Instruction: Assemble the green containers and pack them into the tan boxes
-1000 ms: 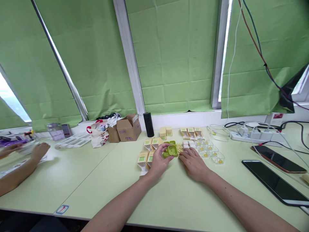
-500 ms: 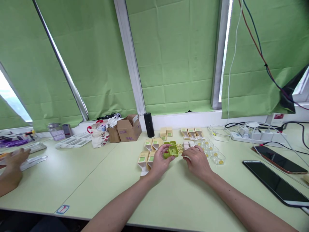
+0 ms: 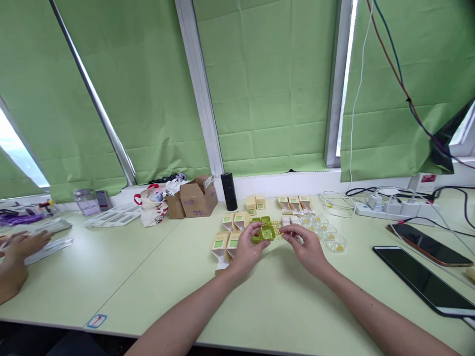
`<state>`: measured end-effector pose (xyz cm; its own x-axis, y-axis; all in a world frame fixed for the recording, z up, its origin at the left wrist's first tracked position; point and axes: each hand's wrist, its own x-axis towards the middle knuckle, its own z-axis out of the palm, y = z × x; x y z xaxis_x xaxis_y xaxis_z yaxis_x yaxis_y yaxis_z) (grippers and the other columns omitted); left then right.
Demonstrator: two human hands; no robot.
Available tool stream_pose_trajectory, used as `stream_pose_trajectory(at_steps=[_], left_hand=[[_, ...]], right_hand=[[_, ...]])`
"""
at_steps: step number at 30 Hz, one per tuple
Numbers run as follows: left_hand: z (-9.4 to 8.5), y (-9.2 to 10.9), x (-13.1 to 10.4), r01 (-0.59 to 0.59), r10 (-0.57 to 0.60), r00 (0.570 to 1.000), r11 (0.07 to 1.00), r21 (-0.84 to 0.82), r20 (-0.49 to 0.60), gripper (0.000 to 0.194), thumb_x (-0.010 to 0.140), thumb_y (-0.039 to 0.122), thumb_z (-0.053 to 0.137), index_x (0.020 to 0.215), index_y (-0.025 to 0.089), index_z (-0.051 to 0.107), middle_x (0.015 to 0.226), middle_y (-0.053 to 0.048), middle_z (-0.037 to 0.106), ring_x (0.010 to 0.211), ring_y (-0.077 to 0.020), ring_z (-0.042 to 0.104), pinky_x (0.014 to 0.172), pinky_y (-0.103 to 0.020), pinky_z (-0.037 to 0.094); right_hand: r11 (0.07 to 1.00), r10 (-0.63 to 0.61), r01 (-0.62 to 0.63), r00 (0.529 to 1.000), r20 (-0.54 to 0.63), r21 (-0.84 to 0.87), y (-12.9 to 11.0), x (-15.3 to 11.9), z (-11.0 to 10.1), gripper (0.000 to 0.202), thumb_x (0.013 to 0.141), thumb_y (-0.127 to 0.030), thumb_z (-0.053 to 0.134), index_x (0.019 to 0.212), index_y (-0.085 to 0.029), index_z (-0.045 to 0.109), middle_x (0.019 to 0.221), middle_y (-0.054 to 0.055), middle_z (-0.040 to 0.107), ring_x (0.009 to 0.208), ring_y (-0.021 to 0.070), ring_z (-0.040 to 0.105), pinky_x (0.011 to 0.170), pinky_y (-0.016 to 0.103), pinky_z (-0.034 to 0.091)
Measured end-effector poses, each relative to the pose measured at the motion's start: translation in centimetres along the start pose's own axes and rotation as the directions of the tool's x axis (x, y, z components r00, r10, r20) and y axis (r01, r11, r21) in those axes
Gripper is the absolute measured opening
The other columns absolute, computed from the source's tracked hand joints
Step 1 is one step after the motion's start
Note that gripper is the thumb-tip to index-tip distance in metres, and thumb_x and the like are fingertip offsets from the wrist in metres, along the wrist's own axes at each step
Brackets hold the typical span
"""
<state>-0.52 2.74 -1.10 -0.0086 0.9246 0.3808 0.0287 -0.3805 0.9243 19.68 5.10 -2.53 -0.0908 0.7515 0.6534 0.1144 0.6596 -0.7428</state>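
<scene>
Your left hand (image 3: 248,248) pinches the green case (image 3: 267,231) between thumb and fingers over the table (image 3: 222,309). Your right hand (image 3: 308,251) is just right of the case, thumb and fingertips drawn together near the yellow pieces (image 3: 276,224), though I cannot tell whether they pinch one. Boxes (image 3: 219,242) stand left of the case, clear cups (image 3: 335,243) right of it.

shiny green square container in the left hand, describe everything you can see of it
The small shiny green square container has rounded corners, raised walls and a recessed middle, and looks like moulded plastic. It is tilted, its open side facing the camera; details on its floor are too small to tell. The thumb and fingers of the left hand grip it, in front of similar green containers.
</scene>
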Motion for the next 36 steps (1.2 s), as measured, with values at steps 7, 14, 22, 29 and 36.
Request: stream_pose_trajectory(at_steps=[7,14,22,29,36], left_hand=[[0.1,0.1,-0.2,0.014,-0.014,1.000,0.997,0.077,0.001,0.046,0.077,0.012,0.084,0.119,0.023,0.069,0.126,-0.010,0.072,0.124,-0.0275,0.064,0.105,-0.043,0.050],[0.1,0.1,-0.7,0.024,-0.025,1.000,0.992,0.124,0.005,0.047,0.079,0.014,0.083,0.123,0.025,0.070,0.134,-0.009,0.070,0.132,-0.0290,0.059,0.111,-0.045,0.046],[0.2,0.0,-0.7,0.006,-0.010,1.000,0.994,0.111,0.029,0.045,0.079,0.013,0.083,0.121,0.024,0.070,0.133,-0.010,0.070,0.131,-0.0290,0.060,0.112,-0.046,0.045],[0.2,0.0,-0.8,0.007,-0.011,1.000,0.990,0.144,0.022,0.047,0.079,0.014,0.084,0.123,0.025,0.069,0.130,-0.009,0.070,0.128,-0.0292,0.060,0.113,-0.047,0.044],[0.2,0.1,-1.1,-0.107,0.098,0.994,0.976,0.191,0.053,0.047,0.080,0.009,0.080,0.124,0.026,0.070,0.130,-0.008,0.068,0.124,-0.0269,0.062,0.114,-0.048,0.046]], right_hand=[[0.877,0.339,-0.317,0.941,0.002,0.362,-0.4,0.8,-0.1,0.046,0.069,-0.057,0.092,0.095,-0.020,0.084,0.083,0.008,0.077,0.063,0.0159,0.057,0.058,0.030,0.047],[0.714,0.517,-0.484,0.852,0.084,0.507,-1.5,0.8,-0.3,0.053,0.059,-0.064,0.096,0.076,-0.017,0.077,0.073,0.005,0.068,0.070,0.0156,0.054,0.054,0.025,0.041],[0.717,0.513,-0.484,0.854,0.091,0.502,-1.4,0.7,-0.3,0.052,0.062,-0.064,0.096,0.079,-0.019,0.074,0.069,0.000,0.062,0.064,0.0129,0.052,0.052,0.023,0.043],[0.818,0.366,-0.369,0.926,0.096,0.441,-1.4,0.6,0.2,0.049,0.066,-0.058,0.095,0.093,-0.022,0.075,0.077,0.003,0.071,0.069,0.0186,0.066,0.058,0.030,0.055],[0.938,0.230,-0.233,0.972,0.041,0.259,-1.1,-0.1,0.7,0.035,0.076,-0.051,0.088,0.093,-0.022,0.075,0.080,0.004,0.072,0.071,0.0204,0.066,0.058,0.032,0.053]])
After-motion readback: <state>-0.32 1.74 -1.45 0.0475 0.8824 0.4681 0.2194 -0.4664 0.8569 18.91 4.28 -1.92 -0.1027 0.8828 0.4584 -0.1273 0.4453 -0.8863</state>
